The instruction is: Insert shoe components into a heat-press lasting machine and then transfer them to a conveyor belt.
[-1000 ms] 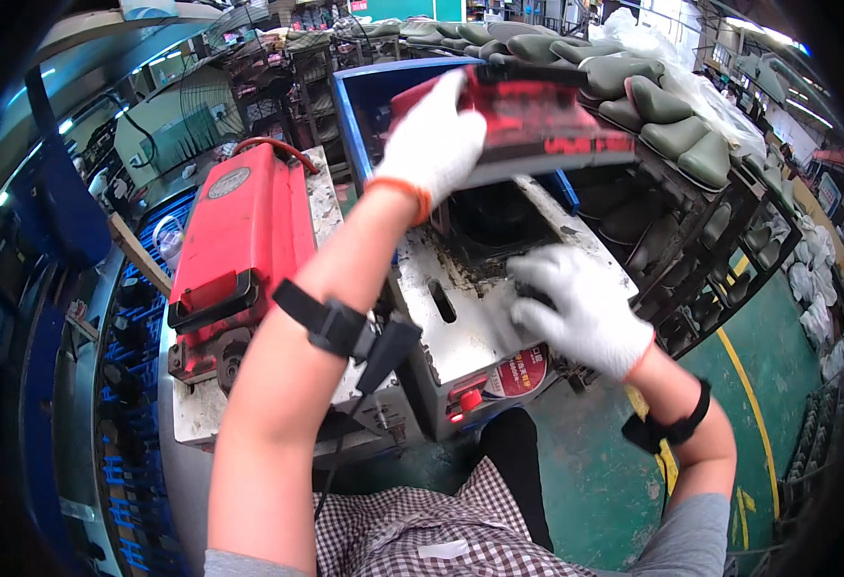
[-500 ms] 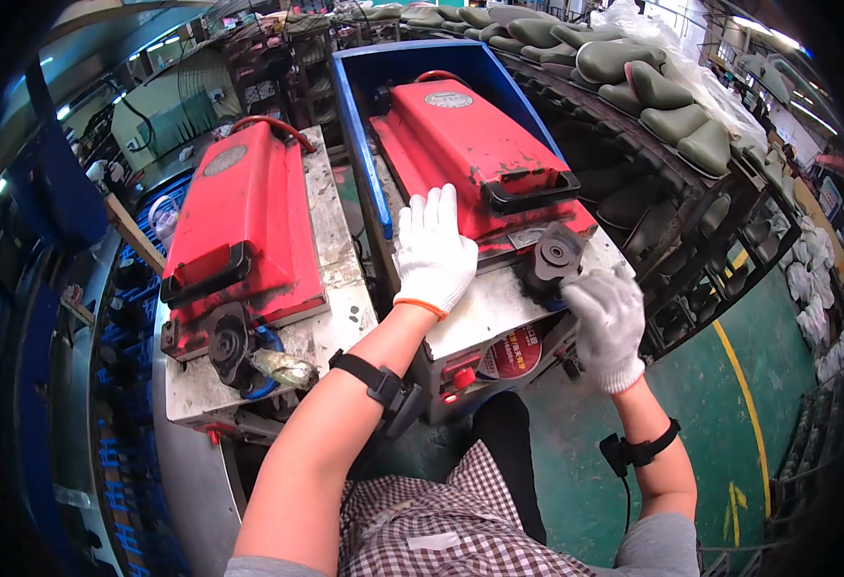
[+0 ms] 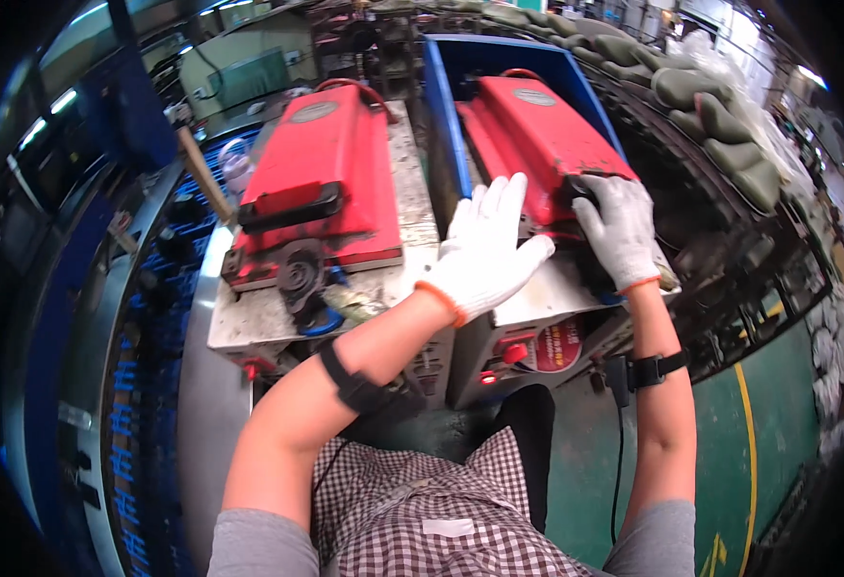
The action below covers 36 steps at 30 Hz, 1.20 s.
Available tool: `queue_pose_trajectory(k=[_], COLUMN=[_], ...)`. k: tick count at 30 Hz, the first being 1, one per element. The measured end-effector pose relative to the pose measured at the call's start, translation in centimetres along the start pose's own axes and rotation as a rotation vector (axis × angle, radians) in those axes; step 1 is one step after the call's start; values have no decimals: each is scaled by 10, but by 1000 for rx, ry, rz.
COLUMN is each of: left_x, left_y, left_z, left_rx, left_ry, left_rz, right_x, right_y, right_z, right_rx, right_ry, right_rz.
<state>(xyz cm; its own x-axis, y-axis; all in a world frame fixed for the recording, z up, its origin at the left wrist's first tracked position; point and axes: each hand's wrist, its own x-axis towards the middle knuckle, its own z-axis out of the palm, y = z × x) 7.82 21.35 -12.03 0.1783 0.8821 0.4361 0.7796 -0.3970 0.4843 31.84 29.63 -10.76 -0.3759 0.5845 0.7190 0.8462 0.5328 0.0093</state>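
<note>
My right hand (image 3: 621, 229), in a white knit glove with an orange cuff, is bent over the black handle (image 3: 576, 189) at the front of the right-hand machine's red cover (image 3: 552, 125). It hides most of the handle and the black knob below it. My left hand (image 3: 487, 248), gloved the same way, lies with its fingers stretched out and the thumb apart. It is at the front left corner of the same red cover and holds nothing. I cannot tell whether it touches the cover.
A second machine with a red cover (image 3: 311, 163) stands to the left, with a black knob (image 3: 299, 274) and a rag (image 3: 354, 305) at its front. A blue bin (image 3: 449, 115) surrounds the right cover's rear. Olive shoes (image 3: 744, 163) line the right rack. Blue racking (image 3: 125, 423) runs at left.
My right hand has moved up from beside the knob onto the black handle. My left hand's thumb has spread outward. The view has shifted, so both machines appear farther right.
</note>
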Motion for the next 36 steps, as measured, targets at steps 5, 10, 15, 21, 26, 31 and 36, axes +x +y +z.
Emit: queue_pose_trajectory(k=[5, 10, 15, 21, 26, 31, 36], left_x=[-50, -75, -33, -31, -34, -36, -38], left_y=[-54, -140, -124, -126, -124, -120, -119], left_z=[-128, -192, -187, -178, -174, -172, -173], left_rx=[68, 347, 406, 405, 389, 411, 411], left_ry=[293, 34, -198, -206, -154, -120, -102], left_rz=[-53, 3, -359, -334, -407, -390, -393], right_x=[6, 8, 8, 4, 6, 4, 6], right_y=[6, -7, -9, -10, -11, -7, -11], right_z=[13, 18, 17, 19, 20, 20, 18], right_rx=[-6, -6, -60, -74, -63, -51, -54], right_ry=[93, 107, 109, 114, 123, 142, 112], right_rz=[13, 44, 78, 102, 107, 109, 128])
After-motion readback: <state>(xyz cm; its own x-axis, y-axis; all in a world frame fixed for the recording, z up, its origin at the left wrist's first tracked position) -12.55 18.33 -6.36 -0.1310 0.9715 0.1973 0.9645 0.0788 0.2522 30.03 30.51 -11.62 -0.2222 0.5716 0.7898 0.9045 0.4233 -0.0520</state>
